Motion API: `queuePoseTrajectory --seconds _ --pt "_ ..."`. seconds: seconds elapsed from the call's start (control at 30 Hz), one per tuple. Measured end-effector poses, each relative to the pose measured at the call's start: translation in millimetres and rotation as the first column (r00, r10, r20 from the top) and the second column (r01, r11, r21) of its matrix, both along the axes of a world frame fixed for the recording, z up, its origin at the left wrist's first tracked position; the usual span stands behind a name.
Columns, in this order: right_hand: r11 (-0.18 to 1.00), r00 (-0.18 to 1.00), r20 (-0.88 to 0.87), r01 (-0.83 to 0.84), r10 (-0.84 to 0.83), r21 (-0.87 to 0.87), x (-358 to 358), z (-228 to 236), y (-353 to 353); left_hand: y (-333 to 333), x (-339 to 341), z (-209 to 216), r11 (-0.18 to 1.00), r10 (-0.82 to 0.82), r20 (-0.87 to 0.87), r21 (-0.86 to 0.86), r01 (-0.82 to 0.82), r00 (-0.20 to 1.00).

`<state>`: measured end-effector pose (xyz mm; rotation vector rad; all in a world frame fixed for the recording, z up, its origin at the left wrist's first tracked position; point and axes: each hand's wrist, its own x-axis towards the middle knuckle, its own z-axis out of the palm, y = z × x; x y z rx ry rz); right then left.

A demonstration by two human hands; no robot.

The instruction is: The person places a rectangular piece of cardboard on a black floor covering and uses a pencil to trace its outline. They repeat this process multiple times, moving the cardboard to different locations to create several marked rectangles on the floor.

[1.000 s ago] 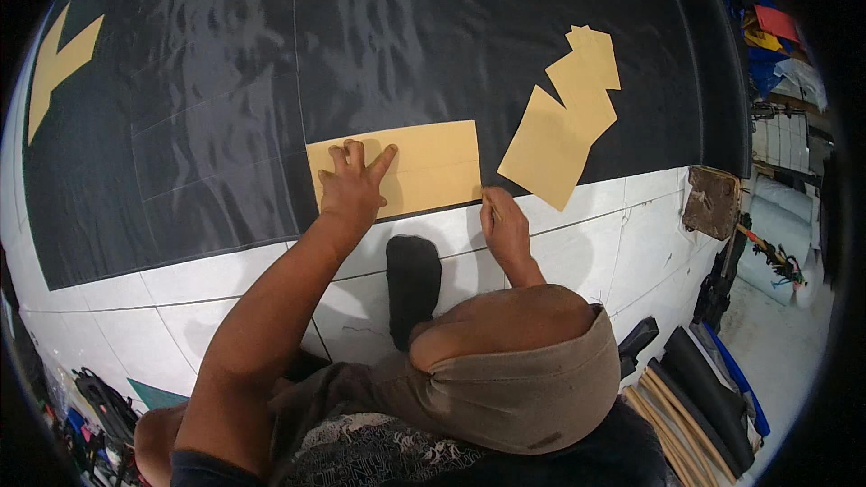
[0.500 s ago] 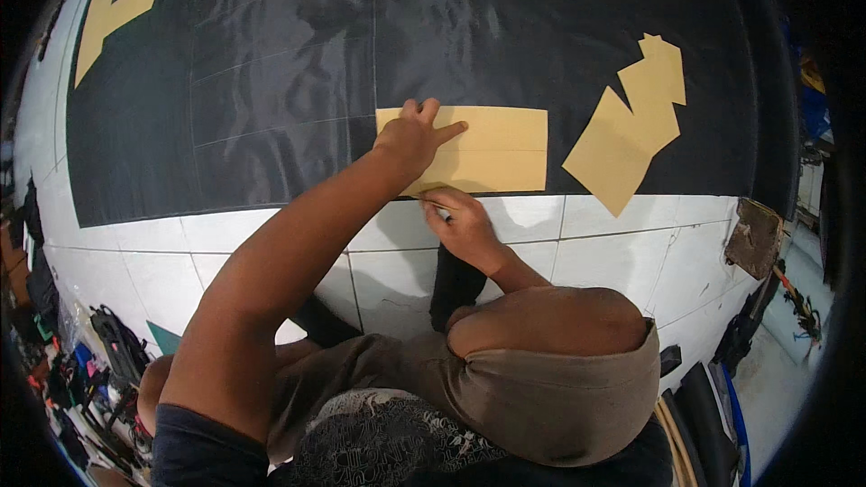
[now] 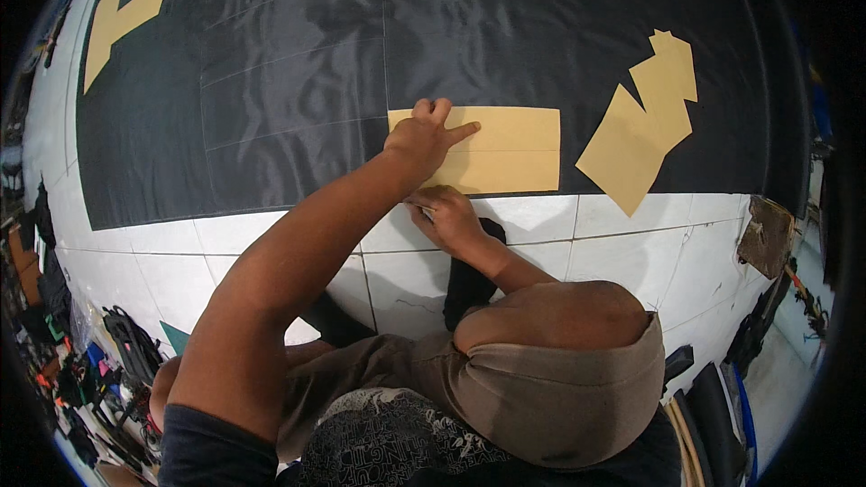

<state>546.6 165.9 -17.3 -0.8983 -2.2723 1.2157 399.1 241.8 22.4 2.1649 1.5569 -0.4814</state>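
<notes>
A rectangular tan card template [image 3: 514, 149] lies on a large sheet of black fabric [image 3: 298, 81], close to its near edge. My left hand [image 3: 424, 138] presses flat on the card's left end, thumb and fingers apart. Just below, at the card's near edge, my right hand [image 3: 448, 219] is closed in a pinch. Something thin seems to sit between its fingers, too small to make out. The left forearm and hand hide the card's lower left corner. Thin pale lines cross the fabric left of the card.
Several overlapping tan card pieces [image 3: 636, 140] lie to the right on the fabric. Another angled card piece [image 3: 117, 22] rests at the far left. White floor tiles [image 3: 622, 234] run along the near edge. A worn brown block [image 3: 765, 236] stands at the right; mixed clutter [image 3: 90, 388] fills the lower left.
My right hand has slid slightly left along the card's near edge, closer under my left wrist. The left hand still holds the card down. The whole view has shifted a little.
</notes>
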Motion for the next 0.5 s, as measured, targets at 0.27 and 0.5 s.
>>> queuePoseTrajectory --seconds 0.27,0.5 --pt "0.995 0.990 0.105 0.092 -0.095 0.037 41.0 9.6 11.9 2.1 4.6 8.0 1.000 0.003 -0.029 -0.028 -0.004 1.000" --pt "0.891 0.858 0.339 0.442 -0.385 -0.104 137.9 27.1 34.8 2.0 3.5 12.1 0.995 0.041 -0.040 -0.092 -0.044 0.998"
